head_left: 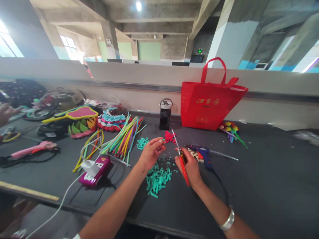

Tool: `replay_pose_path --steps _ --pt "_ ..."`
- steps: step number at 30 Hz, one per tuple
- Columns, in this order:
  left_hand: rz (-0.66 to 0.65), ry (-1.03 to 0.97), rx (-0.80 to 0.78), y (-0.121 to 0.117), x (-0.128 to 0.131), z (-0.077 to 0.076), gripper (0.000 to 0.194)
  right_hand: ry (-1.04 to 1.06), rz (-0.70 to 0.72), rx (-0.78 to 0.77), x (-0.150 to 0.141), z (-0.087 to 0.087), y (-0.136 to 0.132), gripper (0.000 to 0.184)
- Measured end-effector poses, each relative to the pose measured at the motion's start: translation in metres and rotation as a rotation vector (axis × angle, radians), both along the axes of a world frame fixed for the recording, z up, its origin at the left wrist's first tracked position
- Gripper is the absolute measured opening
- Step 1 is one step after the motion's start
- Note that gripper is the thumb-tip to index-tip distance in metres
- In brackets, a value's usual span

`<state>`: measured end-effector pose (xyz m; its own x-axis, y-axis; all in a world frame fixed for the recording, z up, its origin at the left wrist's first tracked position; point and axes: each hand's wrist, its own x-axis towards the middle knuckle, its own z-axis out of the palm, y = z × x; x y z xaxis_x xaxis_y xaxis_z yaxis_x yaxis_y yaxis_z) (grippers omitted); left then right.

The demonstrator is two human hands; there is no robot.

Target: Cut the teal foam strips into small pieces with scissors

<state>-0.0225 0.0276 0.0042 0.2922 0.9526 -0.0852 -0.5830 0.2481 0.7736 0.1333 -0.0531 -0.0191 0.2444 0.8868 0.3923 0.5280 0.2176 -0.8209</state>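
My left hand (152,151) is closed in a pinch, with a small green piece (163,140) at its fingertips. In my right hand (191,167) is a pair of red-handled scissors (183,166), blades pointing up and away. Below and between the hands lies a pile of cut green strips (158,181), with tiny scraps scattered above it. Beyond my left hand sit a small heap of teal pieces (142,143) and a heap of red pieces (169,136). A blue glue gun (204,156) rests just past my right hand, partly over a patterned item.
A red bag (211,104) and a dark bottle (165,116) stand at the back. Colourful pipe cleaners (124,137), a purple power strip (96,172) and a pink hot tool (35,149) lie left. Fuzzy flowers (230,130) lie right. Another person's hand (6,113) shows far left.
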Motion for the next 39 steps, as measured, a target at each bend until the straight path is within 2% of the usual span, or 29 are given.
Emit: replay_pose_path --steps 4,14,19,25,28,32,39 --pt "-0.041 -0.027 -0.054 -0.004 0.003 -0.008 0.030 0.014 -0.021 0.001 -0.001 0.002 -0.002 0.031" --pt "-0.187 0.121 0.032 -0.020 0.013 -0.012 0.028 0.056 -0.093 0.137 0.001 -0.003 -0.002 0.039" --pt "-0.226 0.237 0.084 -0.028 0.021 -0.017 0.027 0.058 -0.073 0.188 0.002 0.001 -0.003 0.038" --pt "-0.270 0.288 0.121 -0.031 0.023 -0.020 0.027 0.101 -0.044 0.162 0.004 0.001 -0.001 0.037" --pt "-0.273 0.295 0.134 -0.029 0.021 -0.020 0.027 0.122 -0.028 0.136 0.005 0.003 -0.002 0.035" --pt "-0.208 0.286 0.107 -0.026 0.020 -0.018 0.028 0.147 -0.027 0.137 0.006 -0.001 0.000 0.038" --pt "-0.211 0.368 0.192 -0.028 0.020 -0.017 0.024 0.157 0.005 0.138 0.005 -0.007 0.003 0.036"
